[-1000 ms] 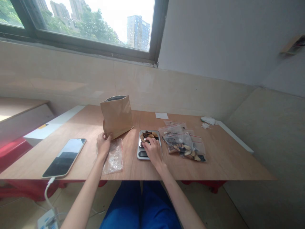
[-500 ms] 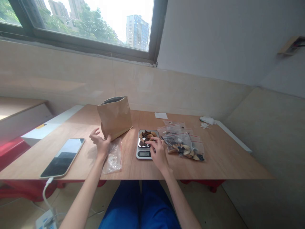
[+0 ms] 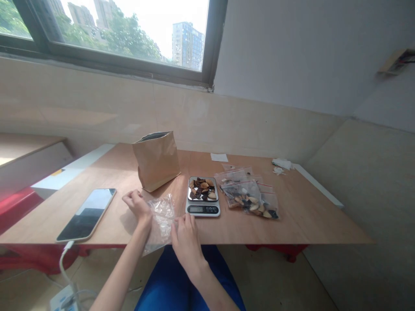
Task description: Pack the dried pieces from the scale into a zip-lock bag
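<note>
Bare wood forms the table (image 3: 311, 224), and a clear bag (image 3: 161, 218) overhangs its front edge. The right hand (image 3: 186, 235) pinches the bag's right edge; the left hand (image 3: 138, 205) is at its left, fingers curled — whether they grip it, I cannot tell. Beyond lie a phone (image 3: 87, 216), a scale (image 3: 214, 210) bearing dried slices (image 3: 201, 185), and filled bags (image 3: 248, 198) — then an open pouch (image 3: 158, 162), then a window (image 3: 142, 26).

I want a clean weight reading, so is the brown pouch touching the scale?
Apart. The head view shows a bare strip of wooden table between the brown pouch and the scale.
</note>
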`<state>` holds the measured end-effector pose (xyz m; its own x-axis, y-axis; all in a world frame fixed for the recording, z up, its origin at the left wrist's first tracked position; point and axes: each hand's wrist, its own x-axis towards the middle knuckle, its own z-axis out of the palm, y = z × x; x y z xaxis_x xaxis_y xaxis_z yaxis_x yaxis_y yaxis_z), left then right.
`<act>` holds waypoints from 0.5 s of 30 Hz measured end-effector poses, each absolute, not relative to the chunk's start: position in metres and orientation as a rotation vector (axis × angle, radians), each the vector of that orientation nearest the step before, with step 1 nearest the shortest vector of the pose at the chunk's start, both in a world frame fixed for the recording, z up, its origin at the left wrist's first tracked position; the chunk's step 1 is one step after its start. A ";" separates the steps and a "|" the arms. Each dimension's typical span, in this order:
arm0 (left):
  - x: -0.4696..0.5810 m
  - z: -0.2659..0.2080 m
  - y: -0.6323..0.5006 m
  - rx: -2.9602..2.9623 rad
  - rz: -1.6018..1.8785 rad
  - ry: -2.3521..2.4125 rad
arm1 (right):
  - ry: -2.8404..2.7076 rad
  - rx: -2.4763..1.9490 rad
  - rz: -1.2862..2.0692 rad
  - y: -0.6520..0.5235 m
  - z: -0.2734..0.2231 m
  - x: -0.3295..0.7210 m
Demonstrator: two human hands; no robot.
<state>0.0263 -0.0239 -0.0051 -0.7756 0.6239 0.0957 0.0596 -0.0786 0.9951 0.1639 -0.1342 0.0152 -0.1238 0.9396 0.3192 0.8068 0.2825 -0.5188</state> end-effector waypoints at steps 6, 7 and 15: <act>0.040 0.018 -0.036 0.509 2.093 1.507 | -1.902 -1.724 0.289 -0.131 0.001 0.148; 0.041 0.023 -0.039 0.502 2.146 1.469 | -1.894 -1.743 0.281 -0.130 -0.002 0.147; 0.027 0.036 -0.060 0.917 1.984 1.459 | -1.866 -1.754 0.147 -0.121 -0.023 0.144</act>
<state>0.0266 -0.0597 0.0356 -0.6432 0.7335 0.2199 -0.0091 -0.2944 0.9556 0.1442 -0.1206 -0.0235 0.0210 0.9455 0.3249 0.8832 0.1347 -0.4492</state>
